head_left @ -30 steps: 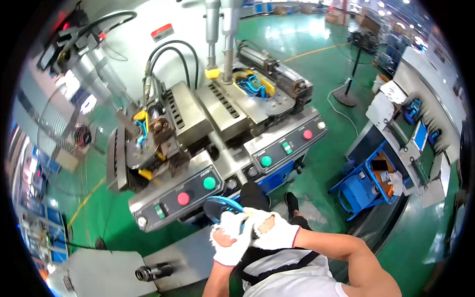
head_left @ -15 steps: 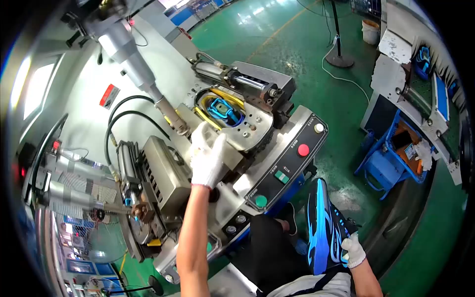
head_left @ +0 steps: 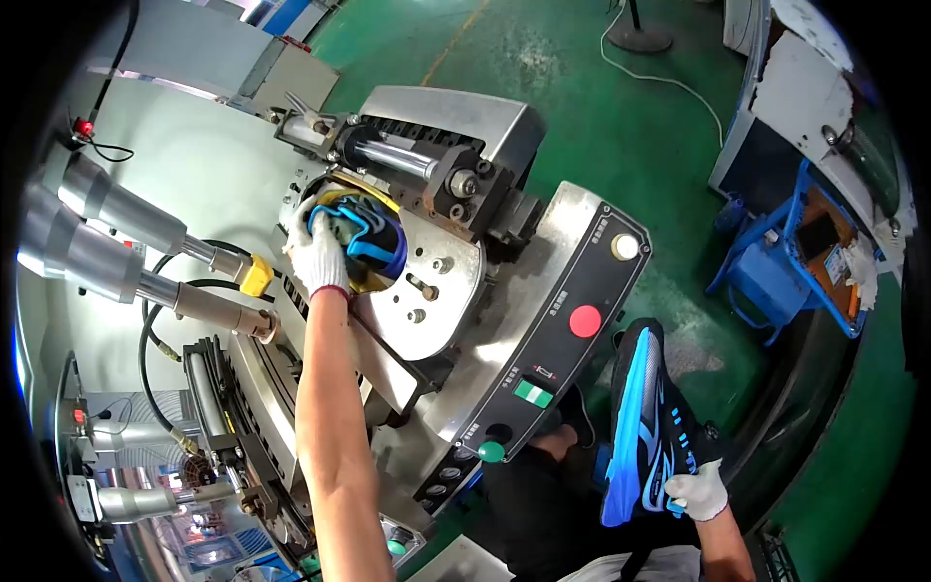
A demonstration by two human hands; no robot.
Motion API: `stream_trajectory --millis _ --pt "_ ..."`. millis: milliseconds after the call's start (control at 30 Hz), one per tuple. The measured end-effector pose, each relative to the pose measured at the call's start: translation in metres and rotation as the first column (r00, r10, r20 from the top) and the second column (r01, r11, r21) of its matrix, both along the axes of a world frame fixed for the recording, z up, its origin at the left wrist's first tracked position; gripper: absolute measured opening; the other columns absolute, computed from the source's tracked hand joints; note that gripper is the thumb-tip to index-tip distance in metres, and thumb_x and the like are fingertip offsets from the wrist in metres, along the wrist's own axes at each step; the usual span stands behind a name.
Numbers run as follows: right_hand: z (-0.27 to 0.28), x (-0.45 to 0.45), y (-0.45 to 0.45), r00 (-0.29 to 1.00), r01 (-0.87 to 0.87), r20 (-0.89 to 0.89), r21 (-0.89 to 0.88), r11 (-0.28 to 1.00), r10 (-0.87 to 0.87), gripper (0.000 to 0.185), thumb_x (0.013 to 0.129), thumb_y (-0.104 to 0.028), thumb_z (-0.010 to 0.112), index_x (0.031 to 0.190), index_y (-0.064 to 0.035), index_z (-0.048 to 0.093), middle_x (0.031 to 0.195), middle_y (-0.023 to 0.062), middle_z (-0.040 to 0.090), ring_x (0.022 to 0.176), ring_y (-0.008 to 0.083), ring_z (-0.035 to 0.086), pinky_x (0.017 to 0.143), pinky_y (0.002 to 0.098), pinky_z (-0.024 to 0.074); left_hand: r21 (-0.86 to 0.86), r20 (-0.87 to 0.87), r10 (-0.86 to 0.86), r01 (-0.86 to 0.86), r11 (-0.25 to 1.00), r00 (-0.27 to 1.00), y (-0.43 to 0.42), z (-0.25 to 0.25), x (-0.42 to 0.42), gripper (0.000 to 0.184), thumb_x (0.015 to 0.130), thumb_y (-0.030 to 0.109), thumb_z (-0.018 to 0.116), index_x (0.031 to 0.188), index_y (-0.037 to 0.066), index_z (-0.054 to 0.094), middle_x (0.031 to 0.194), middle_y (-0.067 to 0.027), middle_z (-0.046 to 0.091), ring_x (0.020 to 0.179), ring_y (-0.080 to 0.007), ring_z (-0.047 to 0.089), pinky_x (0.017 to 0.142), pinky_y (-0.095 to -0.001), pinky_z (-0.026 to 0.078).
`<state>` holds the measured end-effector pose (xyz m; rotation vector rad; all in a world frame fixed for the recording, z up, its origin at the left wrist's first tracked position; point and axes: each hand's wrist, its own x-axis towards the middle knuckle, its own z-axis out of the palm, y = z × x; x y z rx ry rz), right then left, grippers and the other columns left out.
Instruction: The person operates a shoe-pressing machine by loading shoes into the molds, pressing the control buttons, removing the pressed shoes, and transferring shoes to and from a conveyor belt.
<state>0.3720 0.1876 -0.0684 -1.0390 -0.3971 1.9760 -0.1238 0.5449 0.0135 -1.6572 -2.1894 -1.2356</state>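
My left hand (head_left: 318, 254), in a white glove, reaches into the machine's rounded clamp and grips the edge of a blue and black shoe upper (head_left: 364, 233) seated there. Beside the shoe lies a flat metal plate (head_left: 427, 291) with bolts. At the lower right my right hand (head_left: 698, 491), gloved too, holds another blue and black shoe (head_left: 645, 427) by its heel end, with the toe pointing up and the blue sole side facing left.
A control panel (head_left: 553, 339) with red, white and green buttons runs along the machine's front. Metal cylinders (head_left: 126, 209) and black hoses stand at the left. A blue cart (head_left: 776, 281) is at the right, near a conveyor (head_left: 795, 97).
My left hand has moved from above the machine's middle onto the shoe in the clamp. The view has come closer to the clamp. My right hand still holds its shoe.
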Motion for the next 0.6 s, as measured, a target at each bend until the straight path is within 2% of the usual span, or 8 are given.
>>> stream_trajectory --millis 67,233,333,400,467,500,567,600 --pt "0.014 0.001 -0.003 0.994 0.001 0.114 0.009 1.0 -0.002 0.088 0.072 0.003 0.07 0.156 -0.0021 0.044 0.133 0.005 0.065 0.076 0.008 0.05 0.063 0.0256 0.0397 0.167 0.446 -0.126 0.056 0.984 0.886 -0.004 0.009 0.002 0.028 0.103 0.011 0.063 0.13 0.008 0.069 0.114 -0.0094 0.073 0.099 -0.0183 0.069 0.091 -0.0304 0.054" --pt "0.026 0.015 -0.041 0.946 -0.01 0.323 -0.069 0.998 0.032 0.069 0.075 -0.002 0.073 0.143 0.0011 0.058 0.123 0.005 0.068 0.104 0.0131 0.063 0.091 0.0322 0.052 0.381 0.321 -0.183 0.051 0.923 0.929 -0.092 0.092 0.066 0.03 0.103 0.009 0.06 0.132 0.005 0.068 0.113 -0.0077 0.072 0.092 -0.0129 0.064 0.087 -0.0284 0.053" --pt "0.05 0.0 -0.039 0.896 0.023 0.44 0.08 0.997 -0.056 0.063 0.078 0.0 0.074 0.14 -0.0003 0.061 0.106 -0.0005 0.068 0.085 0.0078 0.06 0.071 0.0265 0.0502 0.5 0.187 -0.296 0.168 0.849 0.937 -0.184 0.124 0.097 0.027 0.103 0.003 0.057 0.127 0.004 0.068 0.118 -0.0118 0.072 0.108 -0.0196 0.068 0.1 -0.0349 0.053" --pt "0.063 -0.011 -0.027 0.875 0.013 0.472 0.207 0.978 -0.111 0.059 0.079 -0.001 0.075 0.137 -0.0009 0.064 0.101 -0.0007 0.069 0.078 0.0077 0.06 0.066 0.0256 0.0509 0.441 -0.038 -0.312 0.296 0.847 0.949 -0.256 0.128 0.107 0.027 0.104 0.0 0.052 0.126 0.005 0.067 0.123 -0.0121 0.072 0.116 -0.0226 0.067 0.106 -0.0403 0.051" --pt "0.068 -0.021 -0.009 0.86 -0.009 0.485 0.322 0.947 -0.157 0.055 0.08 -0.002 0.077 0.134 -0.0014 0.066 0.101 0.0025 0.071 0.077 0.0108 0.063 0.07 0.0274 0.0534 0.465 -0.056 -0.574 0.53 0.709 0.817 -0.319 0.113 0.113 0.026 0.098 -0.006 0.052 0.113 0.007 0.069 0.12 -0.014 0.072 0.116 -0.0269 0.068 0.107 -0.0494 0.05" --pt "0.07 -0.031 0.013 0.83 -0.057 0.486 0.564 0.824 -0.274 0.053 0.08 -0.004 0.078 0.132 -0.001 0.068 0.104 0.004 0.072 0.08 0.013 0.066 0.076 0.0295 0.0549 0.345 0.022 -0.627 0.583 0.736 0.778 -0.354 0.105 0.117 0.026 0.092 -0.009 0.055 0.108 0.007 0.068 0.119 -0.0148 0.071 0.115 -0.0295 0.068 0.107 -0.0523 0.049" --pt "0.075 -0.05 0.061 0.834 -0.127 0.471 0.67 0.731 -0.287 0.048 0.082 -0.008 0.08 0.128 0.0004 0.07 0.108 0.0052 0.074 0.084 0.0153 0.069 0.084 0.0319 0.0567 0.077 0.149 -0.688 0.685 0.724 0.71 -0.417 0.086 0.12 0.034 0.078 -0.01 0.06 0.105 0.007 0.07 0.118 -0.0162 0.071 0.115 -0.0343 0.069 0.109 -0.0545 0.049" --pt "0.084 -0.059 0.08 0.857 -0.141 0.481 0.561 0.816 -0.183 0.046 0.084 -0.011 0.081 0.126 0.0014 0.071 0.109 0.0048 0.075 0.084 0.0153 0.069 0.085 0.0322 0.0571 -0.077 0.198 -0.701 0.724 0.686 0.685 -0.444 0.073 0.121 0.041 0.07 -0.009 0.063 0.107 0.007 0.073 0.117 -0.0167 0.071 0.115 -0.0366 0.068 0.11 -0.0537 0.048"
